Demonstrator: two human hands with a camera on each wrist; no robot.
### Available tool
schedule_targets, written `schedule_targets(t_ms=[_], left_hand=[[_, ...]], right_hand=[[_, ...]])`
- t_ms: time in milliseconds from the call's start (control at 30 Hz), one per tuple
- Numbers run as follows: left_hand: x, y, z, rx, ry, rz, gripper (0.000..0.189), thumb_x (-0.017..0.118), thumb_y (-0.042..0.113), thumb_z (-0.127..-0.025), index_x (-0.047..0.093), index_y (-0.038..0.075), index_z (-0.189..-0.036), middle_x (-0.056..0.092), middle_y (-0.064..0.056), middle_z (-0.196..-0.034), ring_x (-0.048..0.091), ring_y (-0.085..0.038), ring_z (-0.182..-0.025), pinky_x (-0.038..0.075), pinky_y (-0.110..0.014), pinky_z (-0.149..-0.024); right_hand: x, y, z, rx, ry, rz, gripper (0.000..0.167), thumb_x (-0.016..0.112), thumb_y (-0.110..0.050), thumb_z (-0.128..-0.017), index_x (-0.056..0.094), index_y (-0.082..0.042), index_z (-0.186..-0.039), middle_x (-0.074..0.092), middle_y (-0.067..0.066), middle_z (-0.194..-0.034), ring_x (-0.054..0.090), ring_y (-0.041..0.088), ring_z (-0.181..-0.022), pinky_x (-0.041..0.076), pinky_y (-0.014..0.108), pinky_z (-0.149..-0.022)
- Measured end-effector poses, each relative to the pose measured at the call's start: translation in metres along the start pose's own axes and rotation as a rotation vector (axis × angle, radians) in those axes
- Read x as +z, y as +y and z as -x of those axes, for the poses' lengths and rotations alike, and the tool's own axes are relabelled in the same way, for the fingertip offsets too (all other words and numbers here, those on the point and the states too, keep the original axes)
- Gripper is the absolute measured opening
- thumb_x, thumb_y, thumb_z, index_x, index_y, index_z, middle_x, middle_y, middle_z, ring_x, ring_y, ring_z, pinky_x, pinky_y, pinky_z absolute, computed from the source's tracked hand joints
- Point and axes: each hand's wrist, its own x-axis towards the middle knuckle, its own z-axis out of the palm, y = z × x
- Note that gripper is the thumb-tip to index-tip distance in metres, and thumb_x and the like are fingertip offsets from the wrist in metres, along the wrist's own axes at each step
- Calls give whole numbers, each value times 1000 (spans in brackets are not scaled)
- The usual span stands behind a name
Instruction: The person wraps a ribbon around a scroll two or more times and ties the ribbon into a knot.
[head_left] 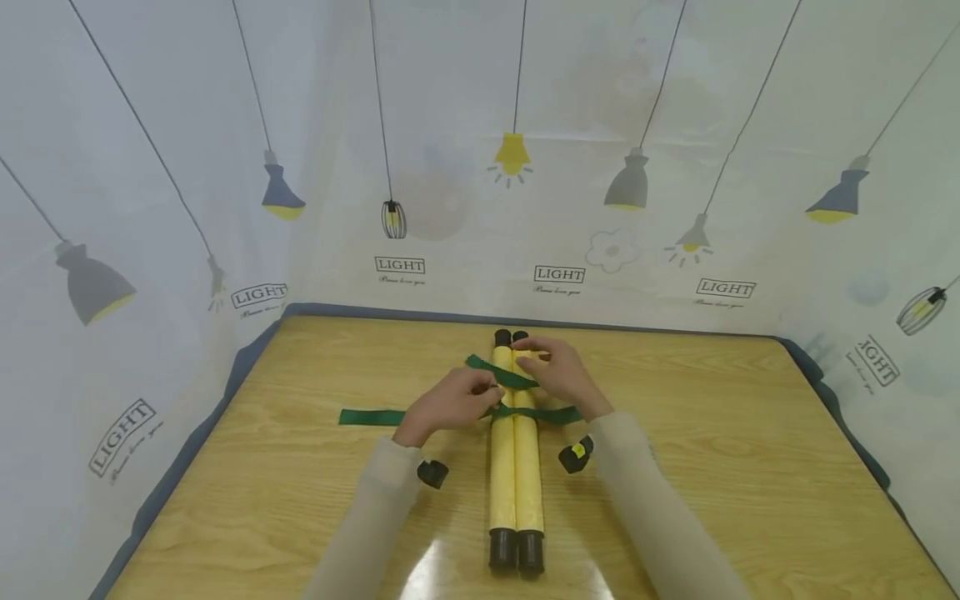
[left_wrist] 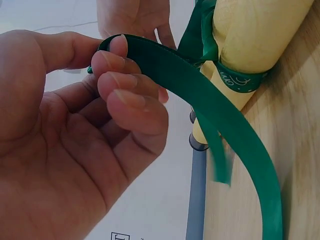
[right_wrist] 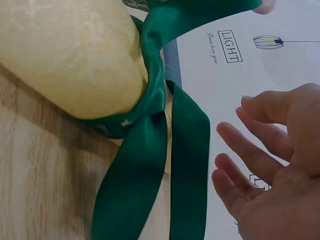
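Wood-grain table (head_left: 300, 525): two pale-yellow, black-capped cylinders (head_left: 503, 475), side by side. Small black objects (head_left: 432, 473) lie either side. Green satin ribbon (head_left: 371, 417) wraps the pair; left hand (head_left: 453, 398) pinches it, thumb against fingertip. Slightly farther, right hand (head_left: 558, 371): fingers apart, near ribbon.

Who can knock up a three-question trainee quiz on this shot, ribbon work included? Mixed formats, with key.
1. Multiple choice: what does the left grip pinch?
A) a pencil
B) a green ribbon
C) a pair of scissors

2. True or false: in the right wrist view, the right grip holds nothing.

3. Fill in the blank: the two yellow tubes lie side by side, and their end caps are ____ in colour.

Key:
1. B
2. True; its fingers are apart from the ribbon.
3. black
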Motion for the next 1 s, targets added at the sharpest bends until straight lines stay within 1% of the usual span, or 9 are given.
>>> schedule_targets(t_ms=[33, 133, 333, 433, 600, 767, 833, 1000], left_hand=[[0, 0, 0, -3, 0, 4, 32, 50, 22, -109, 67, 0, -94, 69, -22, -89, 44, -12, -57, 42, -26, -59], [0, -2, 0, -10, 9, 3, 32, 50, 24, -109, 68, 2, -94, 68, -22, -87, 45, -13, -58, 43, -27, -60], [-2, -3, 0, -26, 36, -10, 30, 51, 25, -109, 69, 6, -94, 63, -8, -77, 46, -14, -59, 43, -28, -59], [-3, -2, -1, -29, 42, -4, 29, 52, 26, -109, 69, 8, -94, 58, -2, -73, 46, -13, -60, 42, -28, -59], [-3, 1, -3, -28, 55, 18, 29, 53, 29, -108, 68, 9, -94, 55, -1, -73, 45, -13, -60, 41, -27, -58], [-1, 2, -5, -31, 52, 36, 31, 53, 29, -108, 69, 6, -96, 55, 0, -73, 44, -12, -59, 39, -26, -57], [0, 2, -5, -34, 53, 35, 32, 53, 30, -108, 68, 5, -94, 54, 0, -72, 44, -12, -59, 39, -27, -57], [6, 0, -6, -46, 47, 64, 32, 54, 33, -108, 68, 10, -90, 52, 0, -69, 43, -13, -58, 38, -27, -56]], right_hand=[[-1, 0, 1, 5, 9, 2, 31, 62, -20, -103, 67, -7, -131, 66, 12, -138, 58, 34, -132, 47, 52, -111], [-3, 0, 6, 10, 23, 2, 32, 62, -22, -103, 67, -7, -131, 66, 12, -137, 60, 33, -128, 49, 51, -108], [-7, -8, 16, -11, 6, -1, 31, 64, -22, -103, 68, -6, -129, 70, 11, -128, 67, 29, -113, 55, 46, -98], [-7, -13, 21, -23, 4, 4, 27, 66, -23, -102, 70, -8, -125, 73, 9, -121, 68, 25, -107, 56, 43, -94], [-8, -24, 32, -58, -11, -14, 24, 68, -23, -100, 71, -13, -122, 74, 4, -111, 68, 20, -101, 57, 38, -87], [-5, -31, 47, -115, -38, -45, 25, 70, -20, -99, 71, -12, -122, 74, 4, -107, 68, 18, -95, 57, 34, -81], [-2, -33, 52, -132, -41, -45, 25, 71, -20, -98, 71, -11, -121, 74, 4, -106, 67, 17, -93, 57, 33, -80], [5, -32, 58, -143, -37, 28, 25, 76, -27, -94, 74, -13, -115, 75, 0, -104, 67, 13, -91, 56, 29, -79]])
